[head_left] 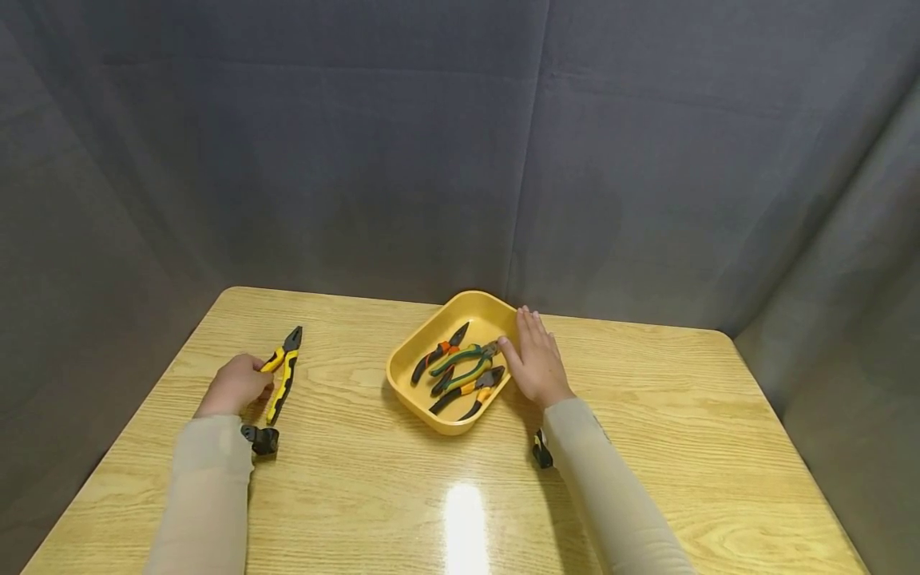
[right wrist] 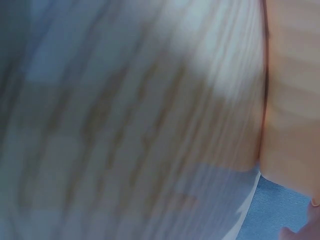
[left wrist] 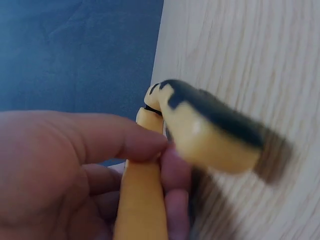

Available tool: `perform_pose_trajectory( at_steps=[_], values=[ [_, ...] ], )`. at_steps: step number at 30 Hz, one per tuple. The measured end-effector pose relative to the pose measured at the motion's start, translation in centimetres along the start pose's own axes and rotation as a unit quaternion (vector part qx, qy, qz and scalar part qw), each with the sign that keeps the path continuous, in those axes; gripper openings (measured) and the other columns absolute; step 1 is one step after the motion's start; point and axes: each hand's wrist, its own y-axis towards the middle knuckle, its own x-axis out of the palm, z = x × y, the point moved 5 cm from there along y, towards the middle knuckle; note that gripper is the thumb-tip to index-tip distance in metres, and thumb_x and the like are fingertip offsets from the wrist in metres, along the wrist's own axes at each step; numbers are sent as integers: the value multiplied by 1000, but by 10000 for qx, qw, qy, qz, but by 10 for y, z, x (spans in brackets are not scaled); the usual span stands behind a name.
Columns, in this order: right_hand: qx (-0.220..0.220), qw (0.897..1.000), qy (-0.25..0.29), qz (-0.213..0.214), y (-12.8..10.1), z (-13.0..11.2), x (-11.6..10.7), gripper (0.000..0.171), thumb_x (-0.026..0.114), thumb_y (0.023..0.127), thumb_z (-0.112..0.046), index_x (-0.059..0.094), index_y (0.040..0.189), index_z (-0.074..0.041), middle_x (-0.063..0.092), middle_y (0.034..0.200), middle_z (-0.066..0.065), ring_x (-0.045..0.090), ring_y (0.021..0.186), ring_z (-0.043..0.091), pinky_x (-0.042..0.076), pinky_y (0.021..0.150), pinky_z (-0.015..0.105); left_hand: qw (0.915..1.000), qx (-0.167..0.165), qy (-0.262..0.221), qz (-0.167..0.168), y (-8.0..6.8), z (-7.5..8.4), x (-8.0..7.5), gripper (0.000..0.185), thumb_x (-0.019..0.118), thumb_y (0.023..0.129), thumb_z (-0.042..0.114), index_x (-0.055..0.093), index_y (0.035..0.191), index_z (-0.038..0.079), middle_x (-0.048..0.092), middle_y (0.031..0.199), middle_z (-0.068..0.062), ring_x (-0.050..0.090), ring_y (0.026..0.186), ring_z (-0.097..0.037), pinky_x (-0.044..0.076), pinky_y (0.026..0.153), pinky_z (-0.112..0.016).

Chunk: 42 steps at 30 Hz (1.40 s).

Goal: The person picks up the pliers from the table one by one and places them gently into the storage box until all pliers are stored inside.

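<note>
On the left part of the table, my left hand (head_left: 235, 386) pinches one handle of yellow-and-black combination pliers (head_left: 286, 383). Their dark jaws point away from me, and the handles are spread. The left wrist view shows thumb and finger on one yellow handle (left wrist: 141, 205), while the other sticks out over the wood. With fingers straight, my right hand (head_left: 539, 367) lies against the right side of a yellow tray (head_left: 483, 319), its thumb at the rim. Inside the tray lie several pliers, among them green-handled ones (head_left: 460, 363) and black-and-orange ones (head_left: 470, 391).
The wooden table (head_left: 345, 495) carries the tray near its back edge. Grey curtains (head_left: 359, 176) hang behind the table and at both sides. In the right wrist view, the tray's outer wall (right wrist: 295, 100) stands beside blurred wood grain.
</note>
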Motion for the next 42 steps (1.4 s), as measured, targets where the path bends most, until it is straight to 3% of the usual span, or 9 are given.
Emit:
perform_pose_trajectory(
  at_steps=[6,10,14,21,25,30,33,42],
  values=[
    [8,10000,2,3,0,0,0,71,34,109,-46,14,162,-3,13,169,13,6,156,30,11,123,58,9936,-20,-1049,-417,4,-11,5,25,50,99,9,65,93,-9,63,67,-3,57,60,-14,46,56,-29],
    [-2,10000,-22,11,1,-1,1,69,36,109,-43,15,162,-3,14,169,14,7,156,30,11,123,57,9766,-140,-1959,-882,4,-16,10,27,52,104,14,65,97,-9,64,69,-1,57,58,-10,49,53,-25],
    [-9,10000,-14,7,1,-2,1,69,37,109,-42,16,162,-3,13,169,14,7,156,30,11,123,58,9636,-222,-2422,-1113,5,-22,11,30,56,105,21,67,100,-7,69,74,1,62,62,-6,53,57,-23],
    [-23,10000,-41,7,1,-2,1,70,37,109,-42,15,162,-2,14,168,15,7,156,32,12,122,59,9473,-325,-3024,-1003,8,-33,12,45,55,106,32,65,114,-11,72,80,2,68,68,-5,58,63,-22],
    [-1,10000,-1,0,1,-2,1,71,36,109,-44,15,162,-2,12,169,14,7,156,31,11,123,58,9455,-313,-3129,-844,8,-34,14,54,49,108,37,59,122,-15,72,81,2,69,69,-5,58,63,-22],
    [-30,10000,-35,7,2,-1,2,71,35,109,-45,15,162,-2,13,169,15,7,156,32,12,123,58,9450,-430,-3178,-643,7,-34,15,52,48,108,37,65,112,-12,72,77,2,69,67,-5,58,62,-22],
    [-33,10000,-29,29,2,0,1,71,37,109,-44,15,162,-2,13,169,15,7,156,32,12,122,58,9478,-469,-3111,-515,6,-34,16,53,49,108,38,67,111,-11,71,75,2,68,66,-5,57,61,-21],
    [-19,10000,30,22,2,1,1,71,37,109,-43,14,162,-2,12,169,14,6,156,31,12,123,58,9572,-157,-2879,-251,5,-31,19,58,45,110,35,55,125,-20,70,79,4,68,68,-4,58,62,-21]
  ],
)
